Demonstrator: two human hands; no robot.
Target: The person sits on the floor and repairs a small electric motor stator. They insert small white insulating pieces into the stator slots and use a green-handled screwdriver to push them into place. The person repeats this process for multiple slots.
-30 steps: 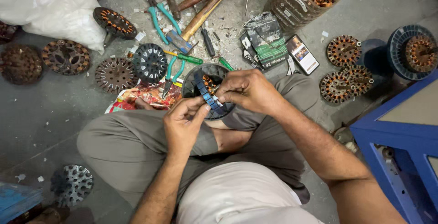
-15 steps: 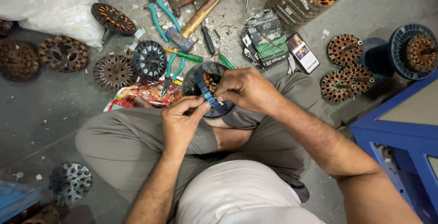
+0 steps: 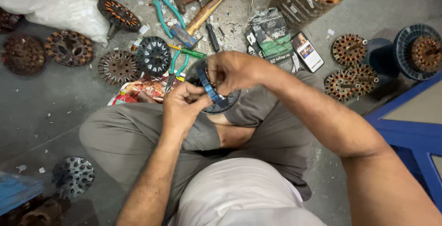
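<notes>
Dark steel, ringed with slots, the round motor stator (image 3: 220,98) sits above the person's crossed legs, held between both hands. Left hand (image 3: 182,108) curls under its near edge, fingers closed on the rim. Right hand (image 3: 235,71) covers the top, fingertips pinched at a blue strip (image 3: 208,85) lying across the slots. Green-handled pliers (image 3: 177,65) lie on the concrete floor (image 3: 41,106) just beyond.

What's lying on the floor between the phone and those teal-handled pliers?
In the head view, a dark green packet and a black-handled screwdriver lie between the phone and the teal-handled pliers.
</notes>
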